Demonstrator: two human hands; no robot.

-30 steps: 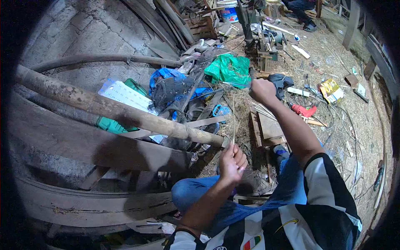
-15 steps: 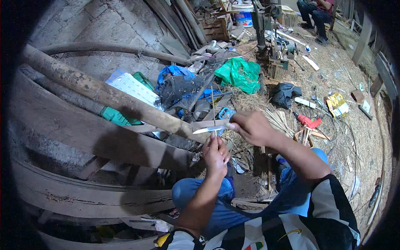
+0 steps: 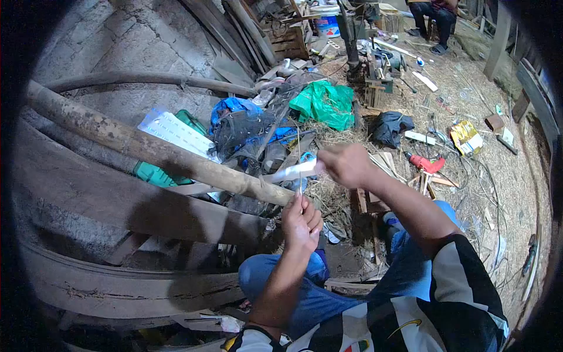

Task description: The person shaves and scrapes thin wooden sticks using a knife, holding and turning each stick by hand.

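My left hand (image 3: 301, 223) is closed round the lower end of a thin upright stick (image 3: 299, 149), with thumb and fingers pinched on it. My right hand (image 3: 347, 166) is closed on the handle end of a knife, whose bright blade (image 3: 291, 172) points left and crosses the stick just above my left fingers. The blade and right hand are blurred by motion. The handle is hidden in my right fist. A thick bamboo pole (image 3: 223, 176) lies diagonally just left of my left hand.
Green plastic (image 3: 325, 104), a black bag (image 3: 390, 128), a red power drill (image 3: 426, 163) and a yellow packet (image 3: 466, 138) lie on the straw-strewn ground. Long boards (image 3: 141, 199) run along the left. A seated person (image 3: 433, 17) is partly visible at the top right.
My right hand and the knife have shifted slightly up, and the blade now looks wider and more blurred. The whole scene has shifted a little left in view. Both hands keep their hold.
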